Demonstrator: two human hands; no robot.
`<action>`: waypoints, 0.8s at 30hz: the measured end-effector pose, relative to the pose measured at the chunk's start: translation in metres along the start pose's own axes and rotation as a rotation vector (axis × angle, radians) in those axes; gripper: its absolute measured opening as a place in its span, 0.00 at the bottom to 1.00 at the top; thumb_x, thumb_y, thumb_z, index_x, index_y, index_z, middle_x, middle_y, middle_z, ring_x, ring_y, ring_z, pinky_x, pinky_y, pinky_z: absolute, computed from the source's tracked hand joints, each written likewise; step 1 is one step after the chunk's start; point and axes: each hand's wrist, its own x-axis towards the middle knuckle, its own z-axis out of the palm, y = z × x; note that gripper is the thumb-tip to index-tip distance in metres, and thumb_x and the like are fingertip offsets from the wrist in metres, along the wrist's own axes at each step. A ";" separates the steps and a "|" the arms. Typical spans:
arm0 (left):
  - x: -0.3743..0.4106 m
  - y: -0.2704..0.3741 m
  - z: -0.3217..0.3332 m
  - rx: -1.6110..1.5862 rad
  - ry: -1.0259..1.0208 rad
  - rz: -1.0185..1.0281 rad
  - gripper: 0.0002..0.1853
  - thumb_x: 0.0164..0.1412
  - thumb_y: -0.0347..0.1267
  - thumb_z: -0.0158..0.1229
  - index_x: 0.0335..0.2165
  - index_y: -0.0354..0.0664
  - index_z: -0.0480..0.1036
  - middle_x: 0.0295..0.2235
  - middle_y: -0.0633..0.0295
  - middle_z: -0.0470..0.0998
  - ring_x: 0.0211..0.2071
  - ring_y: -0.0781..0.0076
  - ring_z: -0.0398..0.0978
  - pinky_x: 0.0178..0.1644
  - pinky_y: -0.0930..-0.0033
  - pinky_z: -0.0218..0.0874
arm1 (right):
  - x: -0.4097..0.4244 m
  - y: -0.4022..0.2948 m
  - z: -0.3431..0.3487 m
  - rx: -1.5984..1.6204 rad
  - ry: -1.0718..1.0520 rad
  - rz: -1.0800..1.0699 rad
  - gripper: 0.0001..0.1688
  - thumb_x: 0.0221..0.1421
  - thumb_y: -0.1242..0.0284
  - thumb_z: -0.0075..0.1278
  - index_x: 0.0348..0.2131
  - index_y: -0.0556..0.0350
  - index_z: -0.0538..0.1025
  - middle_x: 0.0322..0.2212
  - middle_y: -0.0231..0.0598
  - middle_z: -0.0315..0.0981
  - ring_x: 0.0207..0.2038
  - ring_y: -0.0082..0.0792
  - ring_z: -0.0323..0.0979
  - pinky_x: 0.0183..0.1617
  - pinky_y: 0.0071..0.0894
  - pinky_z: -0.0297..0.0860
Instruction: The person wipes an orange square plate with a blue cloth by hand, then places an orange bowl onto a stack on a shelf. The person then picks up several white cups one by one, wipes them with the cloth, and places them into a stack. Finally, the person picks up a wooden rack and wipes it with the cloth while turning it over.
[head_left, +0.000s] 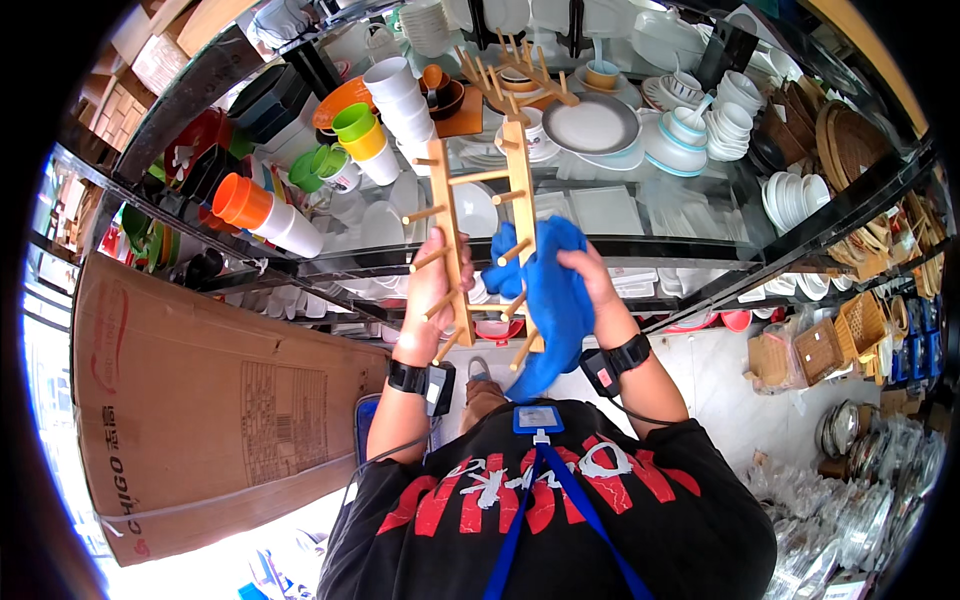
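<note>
Between my hands is a wooden rack with pegs (448, 217), held up in front of the glass shelf. My left hand (433, 289) grips its left rail near the lower pegs. In my right hand (589, 276) is a blue cloth (561, 292), wrapped over the lower part of the right rail. The cloth hides part of that rail and some of my fingers, and one end hangs down towards my shirt. Two crossbars join the rails, and several round pegs stick out from each.
A glass shelf (675, 214) holds stacked white cups (394, 94), a grey-rimmed plate (594, 124), bowls (684, 127) and another pegged wooden rack (517, 75). Orange and white cups (255, 206) stand near its left edge. A large cardboard box (217, 397) is at left; plastic-wrapped wares (840, 510) lie at right.
</note>
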 end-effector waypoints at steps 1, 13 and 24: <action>0.000 -0.005 -0.001 -0.042 -0.002 -0.041 0.23 0.69 0.49 0.44 0.37 0.37 0.69 0.23 0.64 0.68 0.17 0.77 0.65 0.19 0.77 0.57 | 0.004 -0.004 -0.002 0.030 0.004 -0.004 0.24 0.55 0.73 0.46 0.52 0.60 0.69 0.41 0.43 0.76 0.42 0.36 0.77 0.46 0.36 0.74; -0.013 -0.026 0.023 -0.177 0.133 -0.098 0.20 0.68 0.46 0.47 0.43 0.41 0.72 0.33 0.67 0.76 0.31 0.76 0.74 0.34 0.75 0.68 | 0.009 0.013 0.009 0.341 -0.313 0.026 0.22 0.59 0.72 0.45 0.52 0.59 0.68 0.37 0.39 0.75 0.38 0.32 0.75 0.43 0.30 0.73; 0.002 -0.005 -0.014 0.084 0.280 0.187 0.24 0.69 0.51 0.44 0.32 0.40 0.69 0.24 0.64 0.71 0.26 0.75 0.72 0.33 0.73 0.68 | -0.009 0.044 0.001 -0.331 -0.367 -0.123 0.20 0.62 0.71 0.46 0.51 0.62 0.68 0.39 0.41 0.74 0.41 0.32 0.74 0.47 0.31 0.73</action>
